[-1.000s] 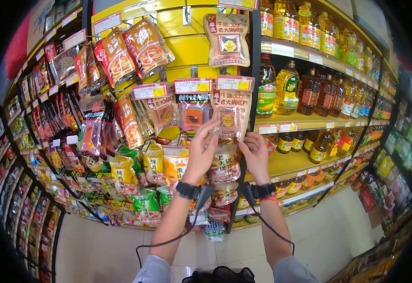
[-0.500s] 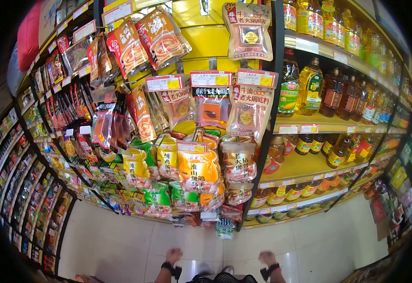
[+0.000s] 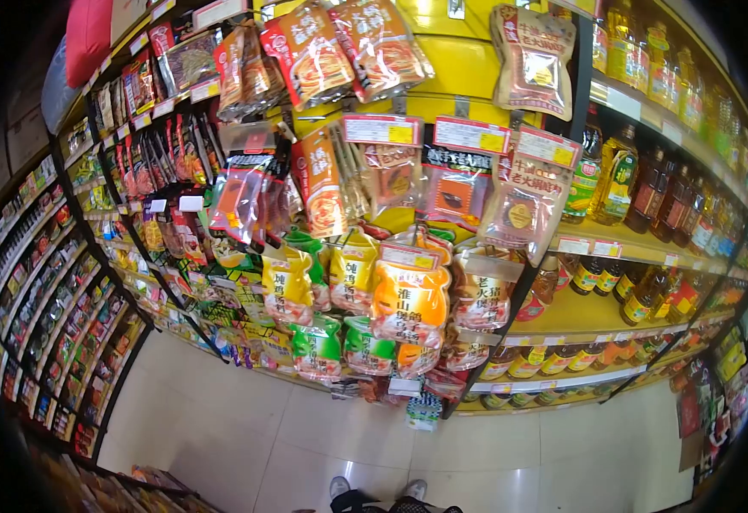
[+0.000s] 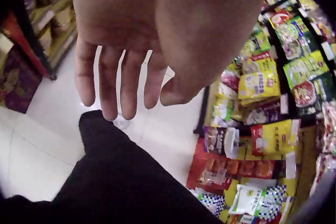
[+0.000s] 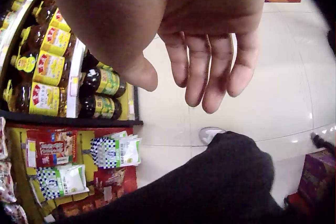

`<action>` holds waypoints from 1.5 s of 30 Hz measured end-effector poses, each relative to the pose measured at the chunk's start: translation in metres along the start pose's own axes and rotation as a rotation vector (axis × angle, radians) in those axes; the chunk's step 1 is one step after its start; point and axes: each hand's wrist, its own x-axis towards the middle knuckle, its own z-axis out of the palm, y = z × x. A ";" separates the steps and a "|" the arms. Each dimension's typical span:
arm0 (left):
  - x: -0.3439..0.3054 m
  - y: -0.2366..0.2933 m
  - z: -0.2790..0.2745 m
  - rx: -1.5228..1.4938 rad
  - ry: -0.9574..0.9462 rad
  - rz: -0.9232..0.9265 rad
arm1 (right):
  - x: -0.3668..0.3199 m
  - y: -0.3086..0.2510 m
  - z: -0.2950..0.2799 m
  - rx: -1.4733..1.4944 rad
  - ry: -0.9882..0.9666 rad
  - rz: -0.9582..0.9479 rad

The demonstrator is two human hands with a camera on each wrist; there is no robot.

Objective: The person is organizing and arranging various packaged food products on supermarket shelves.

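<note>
The fingers (image 4: 109, 85) of the left hand (image 4: 152, 29) hung nearly straight and a little spread, pinching nothing. Those of the right hand (image 5: 194, 19) curved loosely, slightly apart, and were just as bare. A second earlier both hands had been at the tan hotpot-base packet (image 3: 521, 205), the left against its front and the right at its lower right corner; now they had dropped over the floor (image 3: 211, 410), out of the head view, touching no goods. The packet hung by the right edge of the yellow panel (image 3: 451, 73), below a like packet (image 3: 535, 64) and beside a dark-labelled packet (image 3: 458, 184), a price card (image 3: 547, 147) over its top. The head view had also swung, so the panel stood farther right. To judge by this, handling of the packet was over, or at least paused, with it left on display.
</note>
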 end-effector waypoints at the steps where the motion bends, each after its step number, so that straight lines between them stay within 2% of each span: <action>1: -0.012 0.034 0.020 -0.003 -0.001 0.005 | 0.002 0.000 0.013 -0.003 0.013 -0.009; 3: -0.030 0.092 0.060 0.149 0.154 0.170 | 0.010 -0.013 0.028 0.024 0.076 -0.053; 4: -0.038 0.118 0.068 0.225 0.233 0.249 | 0.031 -0.012 0.025 0.068 -0.020 -0.162; 6: -0.045 0.167 0.055 0.239 0.207 0.364 | 0.025 -0.065 0.085 0.053 -0.119 -0.161; 8: -0.059 0.204 0.061 0.142 0.141 0.495 | 0.031 -0.081 0.136 -0.102 -0.013 -0.385; 10: -0.077 0.232 0.070 0.173 0.087 0.557 | 0.002 -0.095 0.185 -0.290 -0.001 -0.478; 11: -0.086 0.244 0.070 0.202 0.041 0.616 | -0.005 -0.096 0.214 -0.279 -0.078 -0.502; 12: -0.094 0.257 0.066 0.206 0.032 0.617 | -0.010 -0.095 0.243 -0.266 -0.154 -0.525; 14: -0.105 0.275 0.064 0.202 -0.023 0.653 | -0.034 -0.096 0.306 -0.315 -0.144 -0.578; 16: -0.107 0.278 0.058 0.198 -0.036 0.650 | -0.048 -0.096 0.340 -0.284 -0.337 -0.620; 17: -0.106 0.288 0.041 0.195 -0.032 0.638 | -0.059 -0.095 0.369 -0.268 -0.329 -0.633; 19: -0.104 0.301 0.019 0.196 -0.021 0.618 | -0.076 -0.099 0.409 -0.442 -0.445 -0.782; 20: -0.095 0.317 0.019 0.236 -0.052 0.666 | -0.090 -0.118 0.422 -0.513 -0.480 -0.907; 21: -0.088 0.334 0.021 0.276 -0.083 0.714 | -0.107 -0.145 0.436 -0.584 -0.512 -1.033; 22: -0.097 0.362 0.033 0.305 -0.096 0.820 | -0.127 -0.175 0.451 -0.511 -0.538 -1.035; 23: -0.110 0.398 0.048 0.333 -0.110 0.926 | -0.151 -0.205 0.467 -0.539 -0.491 -1.209; 24: -0.131 0.440 0.063 0.353 -0.232 1.106 | -0.208 -0.231 0.488 -0.490 -0.467 -1.307; 25: -0.155 0.475 0.080 0.296 -0.236 1.150 | -0.270 -0.254 0.506 -0.307 -0.563 -1.307; 26: -0.192 0.513 0.102 0.350 -0.253 1.360 | -0.313 -0.280 0.515 -0.443 -0.421 -1.483; 27: -0.236 0.549 0.121 0.394 -0.319 1.528 | -0.342 -0.304 0.528 -0.312 -0.547 -1.581; 28: -0.257 0.582 0.128 0.432 -0.230 1.615 | -0.383 -0.319 0.543 -0.267 -0.558 -1.658; 29: -0.314 0.598 0.152 0.344 -0.271 1.568 | -0.415 -0.334 0.552 -0.219 -0.577 -1.727; 30: -0.339 0.623 0.168 0.353 -0.331 1.706 | -0.443 -0.346 0.559 -0.171 -0.594 -1.795; 32: -0.387 0.647 0.198 0.317 -0.305 1.801 | -0.480 -0.363 0.576 -0.139 -0.489 -1.947; 34: -0.411 0.665 0.225 0.304 -0.257 1.806 | -0.496 -0.381 0.591 -0.152 -0.384 -2.001; 37: -0.416 0.686 0.248 0.327 -0.193 1.885 | -0.512 -0.382 0.610 -0.268 -0.306 -1.884; 40: -0.411 0.681 0.260 0.232 -0.108 1.879 | -0.502 -0.389 0.622 -0.245 -0.265 -1.889; 42: -0.409 0.679 0.266 0.186 -0.123 1.897 | -0.500 -0.390 0.625 -0.206 -0.302 -1.884; 44: -0.411 0.676 0.268 0.190 -0.248 1.845 | -0.500 -0.390 0.624 -0.172 -0.255 -1.941; 45: -0.414 0.675 0.268 0.166 -0.267 1.828 | -0.498 -0.392 0.625 -0.125 -0.296 -1.975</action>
